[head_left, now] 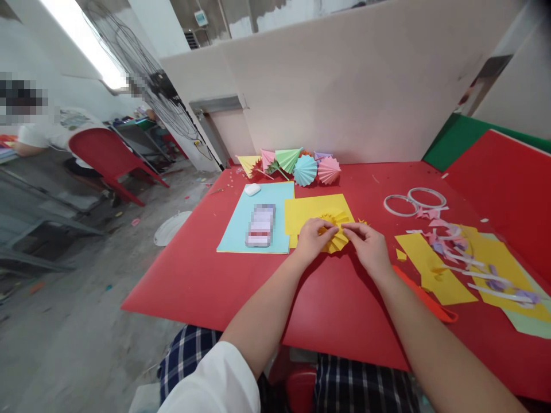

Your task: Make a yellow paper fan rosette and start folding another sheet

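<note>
Between my two hands is a yellow pleated paper rosette (336, 244), held just above the red tabletop. My left hand (313, 236) pinches its left side near the centre, thumb and fingers together. On the other side my right hand (368, 244) has thumb and fingertips closed at the rosette's middle; whether a small piece is between them I cannot make out. A flat yellow paper sheet (307, 206) lies behind the rosette, its left edge over a light blue sheet (235, 229). A phone (260, 225), blurred out, rests on the blue sheet.
Folded paper fans and rosettes (305, 170) line the table's back edge. At right lie white rings (426, 198), yellow paper pieces (447, 275), paper strips and orange-handled scissors (430, 298). A white lump (252, 189) sits on the blue sheet. A person (55, 132) sits far left on a red chair (103, 155).
</note>
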Tool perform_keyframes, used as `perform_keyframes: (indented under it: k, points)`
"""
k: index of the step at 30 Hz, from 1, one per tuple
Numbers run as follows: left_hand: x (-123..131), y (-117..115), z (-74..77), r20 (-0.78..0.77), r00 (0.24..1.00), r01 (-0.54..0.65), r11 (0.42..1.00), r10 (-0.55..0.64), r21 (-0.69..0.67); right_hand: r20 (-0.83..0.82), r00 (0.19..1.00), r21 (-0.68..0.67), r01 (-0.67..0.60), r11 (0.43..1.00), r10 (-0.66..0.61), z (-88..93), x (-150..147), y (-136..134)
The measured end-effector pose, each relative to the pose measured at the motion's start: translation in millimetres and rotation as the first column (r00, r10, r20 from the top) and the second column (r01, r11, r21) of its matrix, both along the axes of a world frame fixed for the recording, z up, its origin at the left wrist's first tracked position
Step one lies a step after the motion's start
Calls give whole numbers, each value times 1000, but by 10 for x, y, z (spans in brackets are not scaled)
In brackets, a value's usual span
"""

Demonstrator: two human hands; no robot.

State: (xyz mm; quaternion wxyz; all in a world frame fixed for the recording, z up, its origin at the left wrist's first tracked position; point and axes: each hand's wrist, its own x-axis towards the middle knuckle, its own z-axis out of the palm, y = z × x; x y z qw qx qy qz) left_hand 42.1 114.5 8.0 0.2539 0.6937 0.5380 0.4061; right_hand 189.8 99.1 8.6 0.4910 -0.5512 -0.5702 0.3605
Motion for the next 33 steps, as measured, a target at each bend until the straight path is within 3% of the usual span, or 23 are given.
perform_keyframes:
  k: [21,33]
  points:
    - [8,15,-35,-5,999,39,995,-39,93,-59,997,-68,45,997,-49,-42,-25,0]
    - [4,10,-17,4,1000,13,998,-13,64,-28,998,-35,59,998,-60,-18,-26,-15]
